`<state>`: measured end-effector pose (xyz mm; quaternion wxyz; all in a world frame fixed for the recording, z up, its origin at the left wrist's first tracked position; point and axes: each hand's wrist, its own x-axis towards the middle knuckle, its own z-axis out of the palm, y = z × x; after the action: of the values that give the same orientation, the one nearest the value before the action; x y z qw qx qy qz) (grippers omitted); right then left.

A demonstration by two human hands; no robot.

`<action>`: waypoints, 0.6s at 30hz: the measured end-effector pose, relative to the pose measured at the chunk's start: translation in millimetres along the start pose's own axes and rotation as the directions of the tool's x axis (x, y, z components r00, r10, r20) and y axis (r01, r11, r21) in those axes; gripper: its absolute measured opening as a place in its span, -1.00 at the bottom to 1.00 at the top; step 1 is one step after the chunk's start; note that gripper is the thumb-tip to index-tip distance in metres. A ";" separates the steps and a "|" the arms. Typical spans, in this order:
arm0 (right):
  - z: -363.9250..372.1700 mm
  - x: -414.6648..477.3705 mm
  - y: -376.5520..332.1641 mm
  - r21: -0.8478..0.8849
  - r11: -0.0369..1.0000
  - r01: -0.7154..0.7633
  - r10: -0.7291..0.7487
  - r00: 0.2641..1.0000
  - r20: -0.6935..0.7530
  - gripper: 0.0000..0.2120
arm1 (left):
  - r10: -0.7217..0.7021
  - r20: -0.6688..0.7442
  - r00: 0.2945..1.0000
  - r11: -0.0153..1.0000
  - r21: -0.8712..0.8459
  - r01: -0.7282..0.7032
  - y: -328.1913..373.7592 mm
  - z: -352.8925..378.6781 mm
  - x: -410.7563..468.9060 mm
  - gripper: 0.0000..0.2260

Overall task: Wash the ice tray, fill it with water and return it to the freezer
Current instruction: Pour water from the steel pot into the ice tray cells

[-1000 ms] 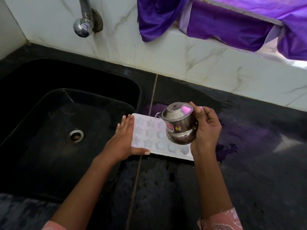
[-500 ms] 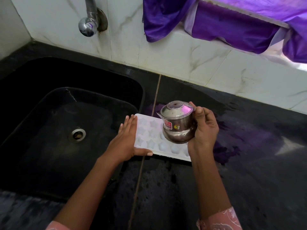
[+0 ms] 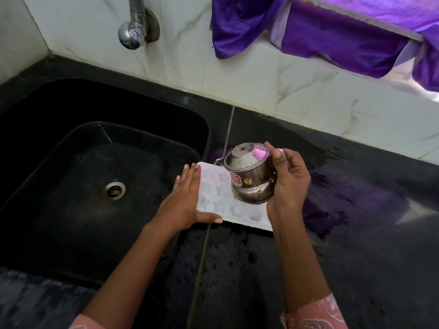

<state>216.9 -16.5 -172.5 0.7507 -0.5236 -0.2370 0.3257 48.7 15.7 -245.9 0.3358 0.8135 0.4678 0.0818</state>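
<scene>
Tilting over the ice tray (image 3: 213, 193), a steel pot (image 3: 251, 176) gripped in the right hand (image 3: 288, 184), lip pointing left, water trickling | tray flat on the black counter (image 3: 356, 233) just beside the sink (image 3: 71, 186), long axis left-to-right | left hand (image 3: 184, 200) straight-fingered against its left end | red sticker (image 3: 236, 181) unreadable, yellow sticker (image 3: 248, 181) reads like "3"

surface: black wet counter (image 3: 361, 262) | holds: white ice tray (image 3: 215, 194) beside sink (image 3: 59, 210)

A black sink (image 3: 71, 222) sits in a wet black stone counter (image 3: 368, 257). Behind the sink, a chrome tap (image 3: 131, 34) projects from the white marble-tiled wall (image 3: 261, 86). Up and right of the sink hangs a backlit purple curtain (image 3: 332, 41).
</scene>
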 end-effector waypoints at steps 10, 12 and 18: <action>0.5 0.4 -0.8 -0.004 1.000 0.001 -0.001 1.000 -0.004 -0.93 | -0.004 0.010 1.000 1.000 -0.002 0.004 0.7 -0.2 0.4 0.13; 0.3 0.4 -0.4 -0.011 1.000 -0.002 0.002 1.000 -0.011 -0.93 | -0.002 0.009 1.000 1.000 -0.009 0.003 1.0 -0.4 0.4 0.14; 0.5 -2.0 -1.1 0.043 0.999 -0.027 0.029 0.999 -0.033 -0.89 | -0.029 0.038 0.999 0.999 -0.021 0.030 2.5 -2.1 0.7 0.14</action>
<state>215.5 -17.9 -171.3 0.7608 -0.5163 -0.2100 0.3323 49.9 16.5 -242.8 0.3547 0.8042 0.4722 0.0666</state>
